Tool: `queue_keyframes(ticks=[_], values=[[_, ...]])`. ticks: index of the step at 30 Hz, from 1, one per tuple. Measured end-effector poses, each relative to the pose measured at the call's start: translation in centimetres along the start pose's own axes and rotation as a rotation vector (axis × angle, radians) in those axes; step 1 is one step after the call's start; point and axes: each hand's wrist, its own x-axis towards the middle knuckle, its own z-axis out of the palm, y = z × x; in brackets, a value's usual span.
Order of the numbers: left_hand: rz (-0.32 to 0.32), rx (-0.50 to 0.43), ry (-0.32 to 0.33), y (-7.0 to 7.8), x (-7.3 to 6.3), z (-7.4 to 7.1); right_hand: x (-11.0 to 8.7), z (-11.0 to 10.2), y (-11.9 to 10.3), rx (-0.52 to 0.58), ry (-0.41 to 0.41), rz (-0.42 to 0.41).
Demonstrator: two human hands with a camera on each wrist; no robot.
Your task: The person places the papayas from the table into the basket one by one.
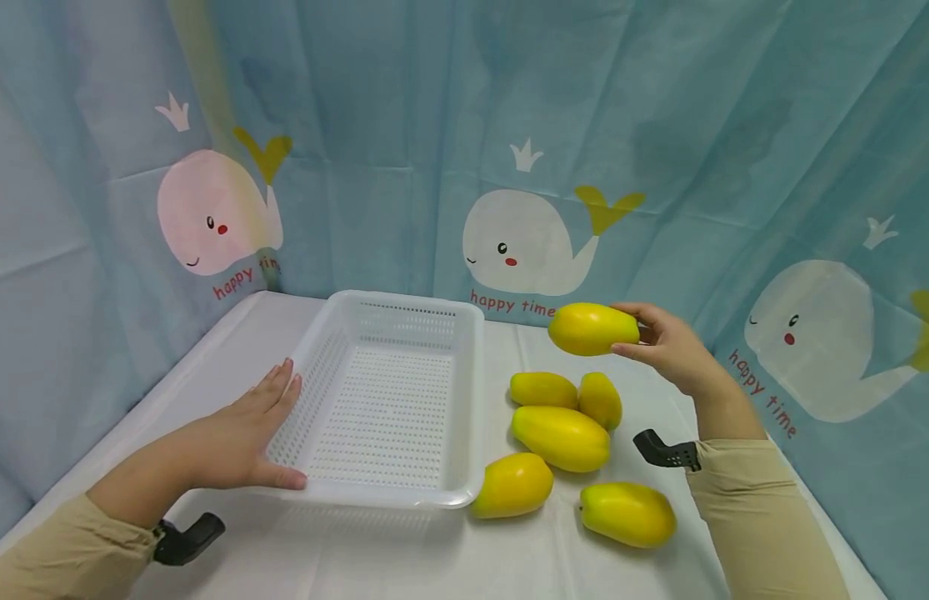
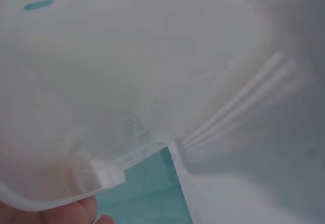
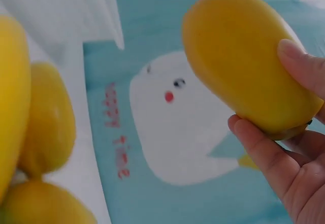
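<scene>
My right hand (image 1: 670, 346) grips a yellow papaya (image 1: 591, 329) by its right end, thumb on the near side. The fruit is held above the other papayas, and the right wrist view shows the fingers around its stem end (image 3: 249, 61). My left hand (image 1: 235, 437) rests on the near left corner of a white perforated plastic basket (image 1: 389, 417), its fingers extended along the left rim and the thumb on the front rim. No fruit lies inside the basket. In the left wrist view the basket wall (image 2: 101, 82) hides most of that hand.
Right of the basket, several papayas lie on the white table cover (image 1: 382, 558): a cluster with a large one (image 1: 561, 437), one against the basket's corner (image 1: 514, 486), another at the near right (image 1: 627, 514). A blue curtain (image 1: 382, 208) with whale prints hangs behind.
</scene>
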Motion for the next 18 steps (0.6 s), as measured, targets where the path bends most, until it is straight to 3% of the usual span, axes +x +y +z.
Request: queue_keyframes(ticks=[3,10,18], values=[[0.024,-0.009,0.008,-0.1,0.0,0.0,1.1,1.1,-0.7,0.008,-0.019,0.009],[0.002,-0.033,-0.003,-0.2,0.0,0.1,3.5,3.6,-3.0,0.034,-0.066,-0.005],[0.001,-0.038,-0.007,-0.2,0.0,0.0,5.7,6.4,-6.1,0.038,-0.147,-0.071]])
